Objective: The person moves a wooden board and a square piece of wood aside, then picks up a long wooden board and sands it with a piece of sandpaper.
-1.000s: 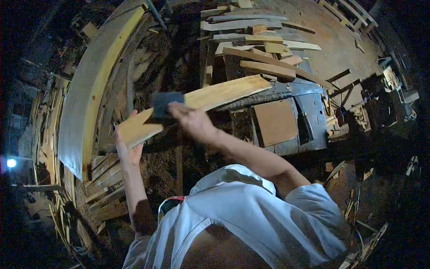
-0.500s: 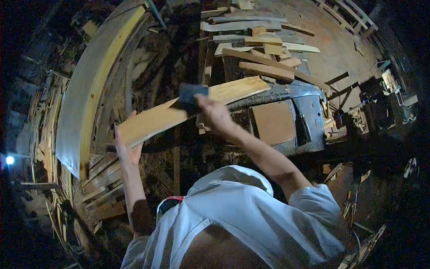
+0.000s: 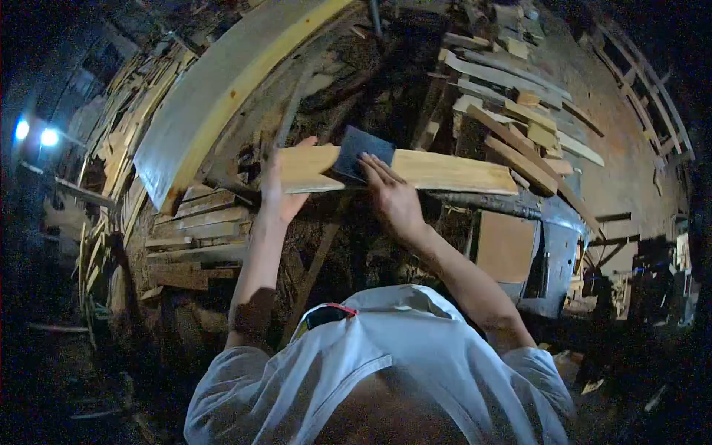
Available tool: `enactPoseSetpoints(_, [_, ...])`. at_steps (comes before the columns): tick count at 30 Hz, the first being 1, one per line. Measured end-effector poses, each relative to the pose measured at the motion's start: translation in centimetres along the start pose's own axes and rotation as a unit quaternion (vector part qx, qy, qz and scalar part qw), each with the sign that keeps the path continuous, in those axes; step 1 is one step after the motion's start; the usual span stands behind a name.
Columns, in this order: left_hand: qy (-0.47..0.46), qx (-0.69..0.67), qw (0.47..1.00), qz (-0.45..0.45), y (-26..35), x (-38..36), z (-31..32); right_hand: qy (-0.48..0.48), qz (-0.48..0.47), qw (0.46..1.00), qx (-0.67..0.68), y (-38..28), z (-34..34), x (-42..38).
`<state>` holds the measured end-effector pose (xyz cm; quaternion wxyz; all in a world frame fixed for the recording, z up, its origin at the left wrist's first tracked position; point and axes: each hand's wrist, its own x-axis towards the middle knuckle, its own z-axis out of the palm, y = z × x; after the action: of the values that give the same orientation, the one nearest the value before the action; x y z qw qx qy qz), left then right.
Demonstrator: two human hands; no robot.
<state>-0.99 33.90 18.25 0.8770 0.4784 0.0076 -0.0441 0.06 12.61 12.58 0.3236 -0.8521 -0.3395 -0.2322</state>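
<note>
A pale wooden plank (image 3: 445,170) lies nearly level in front of me, its far end resting on a dark metal workbench (image 3: 552,245). My left hand (image 3: 280,194) grips the plank's near end from below. My right hand (image 3: 391,194) presses a dark sanding block (image 3: 361,152) flat on the plank's top face, close to the left hand.
A long curved timber beam (image 3: 222,96) runs up the left. Stacked boards (image 3: 196,222) lie under it. Loose offcuts (image 3: 519,126) cover the bench and floor behind. A brown square panel (image 3: 506,246) lies on the bench. Bright lamps (image 3: 33,133) shine far left.
The view has swung left and the plank now sits nearly level. My right hand slid the sanding block out along the plank, then back toward the left hand.
</note>
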Motion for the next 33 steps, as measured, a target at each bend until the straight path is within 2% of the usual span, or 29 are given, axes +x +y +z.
enactPoseSetpoints(2, [-0.046,-0.019,0.999,0.006,-0.5,0.0,0.3,-0.015,-0.019,1.0,0.012,0.3,-0.9,-1.7])
enactPoseSetpoints(4, [-0.042,-0.049,0.998,0.019,-0.8,0.3,0.5,-0.037,-0.02,0.999,0.016,-0.3,-1.6,-2.0])
enactPoseSetpoints(7, [-0.053,-0.07,0.996,0.028,-0.4,0.4,1.8,-0.006,-0.038,0.999,0.022,-1.1,-0.2,1.5])
enactPoseSetpoints(9, [0.029,0.032,0.998,0.046,0.4,-0.4,3.6,0.01,-0.037,0.999,0.014,-2.1,0.6,3.6])
enactPoseSetpoints(10, [0.163,0.035,0.985,0.038,-0.3,0.2,2.6,0.026,-0.05,0.998,0.002,-2.4,1.0,4.0])
enactPoseSetpoints(11, [0.156,0.039,0.986,0.035,-0.3,0.4,2.6,0.041,-0.065,0.997,-0.013,-2.5,1.1,4.4])
enactPoseSetpoints(14, [-0.069,-0.081,0.991,0.08,-0.9,1.2,1.5,0.03,-0.082,0.996,0.004,-4.1,-0.3,2.1])
enactPoseSetpoints(17, [-0.083,-0.15,0.981,0.09,-1.7,2.7,0.7,0.033,-0.089,0.996,0.004,-5.2,-0.8,2.0])
enactPoseSetpoints(18, [-0.114,-0.153,0.977,0.092,-2.0,3.3,0.0,0.04,-0.089,0.995,0.014,-5.2,-0.7,3.2])
enactPoseSetpoints(19, [-0.062,-0.196,0.975,0.081,-1.7,3.1,1.4,0.048,-0.087,0.995,0.026,-5.4,-0.5,4.5])
enactPoseSetpoints(20, [-0.204,-0.238,0.946,0.086,-2.3,2.5,0.1,0.046,-0.072,0.995,0.051,-5.8,-0.4,6.2])
enactPoseSetpoints(21, [-0.342,-0.275,0.894,0.09,-2.0,1.6,0.1,0.052,-0.067,0.995,0.048,-5.9,0.1,6.5])
enactPoseSetpoints(22, [-0.346,-0.271,0.894,0.087,-1.8,1.8,0.5,0.06,-0.061,0.995,0.052,-6.0,0.7,6.9])
enactPoseSetpoints(23, [-0.203,-0.199,0.954,0.094,-1.7,2.2,1.1,0.069,-0.055,0.995,0.056,-6.0,1.0,7.2])
enactPoseSetpoints(24, [-0.056,-0.125,0.985,0.101,-1.4,2.5,2.0,0.076,-0.079,0.992,0.056,-6.0,0.4,6.3])
enactPoseSetpoints(27, [-0.037,-0.155,0.984,0.077,-1.4,3.7,1.1,0.054,-0.102,0.992,0.051,-7.0,-0.9,2.5])
enactPoseSetpoints(28, [-0.115,-0.191,0.971,0.09,-2.0,3.5,0.8,0.051,-0.108,0.991,0.053,-6.9,-1.0,2.5])
enactPoseSetpoints(29, [-0.115,-0.192,0.971,0.088,-2.4,3.8,0.6,0.05,-0.106,0.992,0.053,-6.9,-0.9,3.1])
enactPoseSetpoints(31, [-0.108,-0.044,0.978,0.17,-2.7,4.4,1.0,0.079,-0.092,0.991,0.058,-7.2,-0.2,5.7])
enactPoseSetpoints(32, [-0.082,0.017,0.982,0.171,-2.4,4.2,1.3,0.09,-0.093,0.99,0.053,-7.3,0.4,7.2])
enactPoseSetpoints(33, [-0.087,0.021,0.982,0.168,-2.7,4.7,0.7,0.095,-0.089,0.99,0.052,-7.4,0.5,7.4])
